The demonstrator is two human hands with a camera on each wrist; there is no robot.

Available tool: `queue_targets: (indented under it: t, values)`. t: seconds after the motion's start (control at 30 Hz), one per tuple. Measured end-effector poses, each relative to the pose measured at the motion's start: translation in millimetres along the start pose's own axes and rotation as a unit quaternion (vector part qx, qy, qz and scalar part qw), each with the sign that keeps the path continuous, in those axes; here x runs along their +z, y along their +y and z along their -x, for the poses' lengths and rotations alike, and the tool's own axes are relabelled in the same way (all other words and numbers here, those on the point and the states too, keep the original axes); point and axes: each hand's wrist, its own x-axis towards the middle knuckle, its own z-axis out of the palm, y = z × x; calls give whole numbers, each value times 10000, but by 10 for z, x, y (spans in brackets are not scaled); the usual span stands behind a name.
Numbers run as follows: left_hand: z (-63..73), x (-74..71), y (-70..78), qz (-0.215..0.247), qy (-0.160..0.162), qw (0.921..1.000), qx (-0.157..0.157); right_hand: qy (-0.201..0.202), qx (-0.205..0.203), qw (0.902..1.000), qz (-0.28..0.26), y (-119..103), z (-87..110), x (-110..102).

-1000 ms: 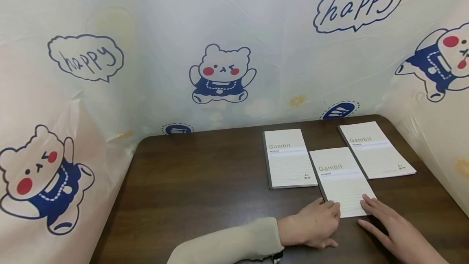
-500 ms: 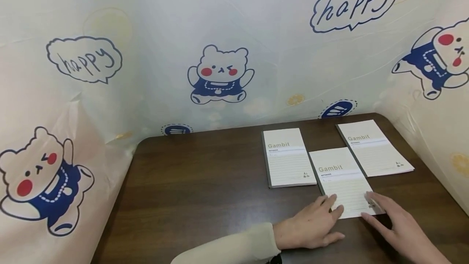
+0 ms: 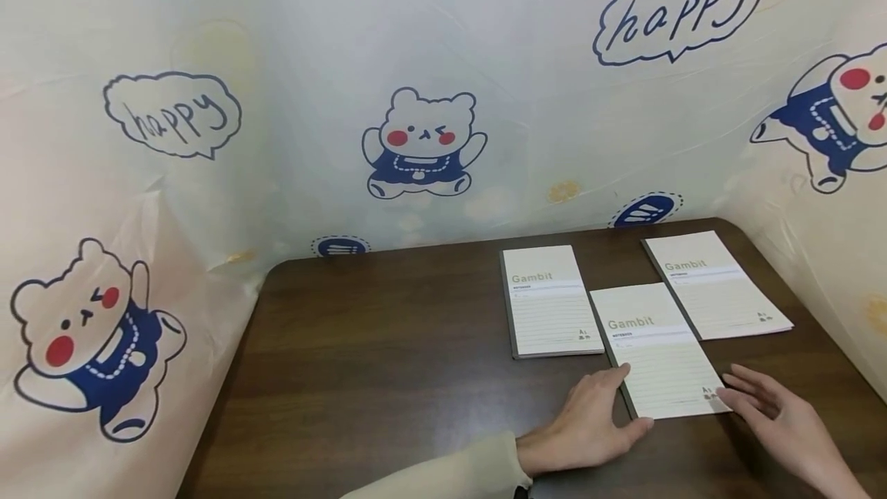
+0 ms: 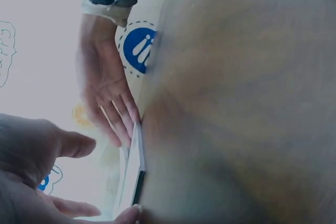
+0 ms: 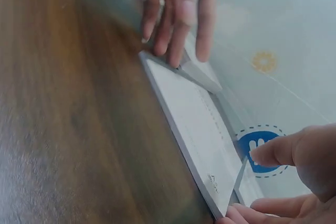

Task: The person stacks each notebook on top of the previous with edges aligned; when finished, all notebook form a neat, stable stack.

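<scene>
A white Gambit notebook with a dark spine lies flat on the brown table, nearest to me. Along its spine side rests my left hand, thumb spread out near the front corner. My right hand is at the opposite side, its fingertips at the lower right corner. From the right wrist view, the right fingers touch that corner of the notebook. Neither hand curls round or pinches it. Two similar notebooks lie behind, one at the left and one at the right.
The dark brown wooden table extends to the left of the notebooks. A pale curtain printed with bears and "happy" bubbles hangs behind and at both sides of it.
My left hand has slid off the cover to the spine side, its fingers straightening. My right hand has moved right from the cover to the edge. The notebooks stay about where they were.
</scene>
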Motion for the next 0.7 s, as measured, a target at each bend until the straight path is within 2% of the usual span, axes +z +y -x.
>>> queue_targets:
  t: [0.1, 0.17, 0.27, 0.4, 0.47, 0.53, 0.6, 0.7]
  values:
    - [9, 20, -11, 1017, -4, 9943, -328, -175, 290, 9988, -358, 41, -21, -13]
    - [4, 29, -15, 1800, 60, 9818, -598, -289, 381, 9971, -583, 62, -39, -22]
    - [5, 30, -4, 2826, 200, 9531, -1069, -469, 500, 9942, -824, 75, -63, -39]
    - [-8, 58, 20, 3795, 457, 9103, -1590, -683, 697, 9872, -1265, 107, -93, -60]
    - [-14, 75, 31, 4134, 590, 8912, -1771, -842, 880, 9818, -1458, 132, -114, -74]
    - [-16, 85, 41, 4354, 663, 8780, -1875, -1035, 1089, 9768, -1527, 153, -137, -89]
    - [-16, 97, 51, 4447, 724, 8708, -1965, -1237, 1339, 9707, -1564, 166, -166, -103]
    - [-8, 114, 69, 4481, 782, 8662, -2070, -1470, 1467, 9633, -1698, 186, -185, -109]
